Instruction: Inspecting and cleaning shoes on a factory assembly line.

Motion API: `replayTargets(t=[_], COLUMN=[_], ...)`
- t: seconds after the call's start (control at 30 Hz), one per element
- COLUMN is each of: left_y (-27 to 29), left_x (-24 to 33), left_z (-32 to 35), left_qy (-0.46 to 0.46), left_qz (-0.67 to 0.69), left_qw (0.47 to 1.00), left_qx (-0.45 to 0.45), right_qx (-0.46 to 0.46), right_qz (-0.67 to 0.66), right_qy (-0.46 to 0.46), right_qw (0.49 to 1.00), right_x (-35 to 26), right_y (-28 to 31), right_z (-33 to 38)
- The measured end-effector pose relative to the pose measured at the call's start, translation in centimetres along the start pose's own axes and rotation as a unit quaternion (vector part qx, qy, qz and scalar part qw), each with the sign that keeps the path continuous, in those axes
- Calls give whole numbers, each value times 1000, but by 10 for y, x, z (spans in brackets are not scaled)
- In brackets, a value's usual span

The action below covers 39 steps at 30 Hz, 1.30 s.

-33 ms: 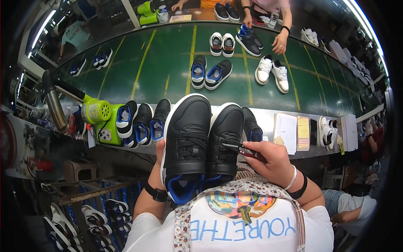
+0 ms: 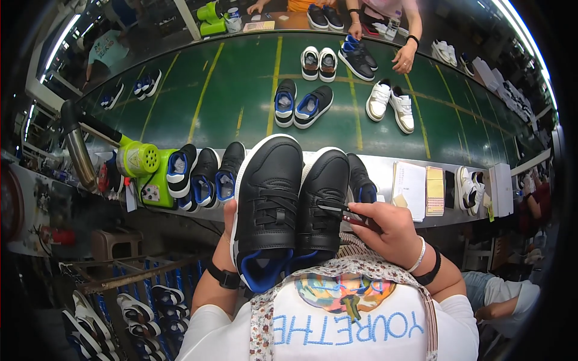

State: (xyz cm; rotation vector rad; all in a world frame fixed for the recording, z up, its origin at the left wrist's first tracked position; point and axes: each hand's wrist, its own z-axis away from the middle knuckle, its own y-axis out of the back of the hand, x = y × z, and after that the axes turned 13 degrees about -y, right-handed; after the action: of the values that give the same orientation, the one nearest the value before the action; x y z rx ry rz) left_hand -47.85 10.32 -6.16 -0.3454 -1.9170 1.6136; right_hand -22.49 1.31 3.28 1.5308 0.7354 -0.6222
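Two black sneakers (image 2: 269, 192) with white soles and blue linings stand upright side by side before my chest, toes pointing away. My left hand (image 2: 229, 218) grips them from the left side; most of its fingers are hidden behind the shoes. The smaller-looking right sneaker (image 2: 326, 189) has crossed straps over its upper. Closed around a small dark hand tool (image 2: 365, 223) with a pointed metal tip, my right hand (image 2: 385, 225) holds that tip against the right shoe's straps. The tool's exact kind is hard to make out.
Beyond the metal ledge runs a green belt (image 2: 229, 120) carrying black and white sneakers. On the ledge stand a lime-green blower (image 2: 139, 159), several black sneakers (image 2: 205, 174), papers (image 2: 409, 186) and white sneakers (image 2: 468, 189). Co-workers' hands (image 2: 404, 59) reach in opposite. A shoe rack (image 2: 141, 277) stands lower left.
A co-worker's hand across the belt has shifted slightly. My hands, the sneakers and the tool look the same.
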Motion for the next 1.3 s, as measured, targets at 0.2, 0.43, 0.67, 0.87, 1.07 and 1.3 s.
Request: replayTargets(t=[0.2,0.43,0.67,0.87,1.07,1.3], left_y=[-2,1,2,0,-2,0], left_x=[2,5,9,13,17,21], left_z=[4,9,10,9,11,13], left_qy=[-20,-21,-27,-21,-20,-16], left_qz=[1,19,13,26,20,24], left_qw=[1000,999,999,999,999,999], left_qx=[22,28,39,18,27,36], right_qx=[17,51,-9,-1,4,3], right_qz=[39,-32,16,24,30,28], right_qy=[36,-14,15,23,19,14], right_qw=[998,998,1000,999,999,1000], right_x=[0,5,-1,-9,-15,-18], right_y=[-2,-6,-4,-7,-9,-10], right_z=[-2,2,1,-3,-4,-6])
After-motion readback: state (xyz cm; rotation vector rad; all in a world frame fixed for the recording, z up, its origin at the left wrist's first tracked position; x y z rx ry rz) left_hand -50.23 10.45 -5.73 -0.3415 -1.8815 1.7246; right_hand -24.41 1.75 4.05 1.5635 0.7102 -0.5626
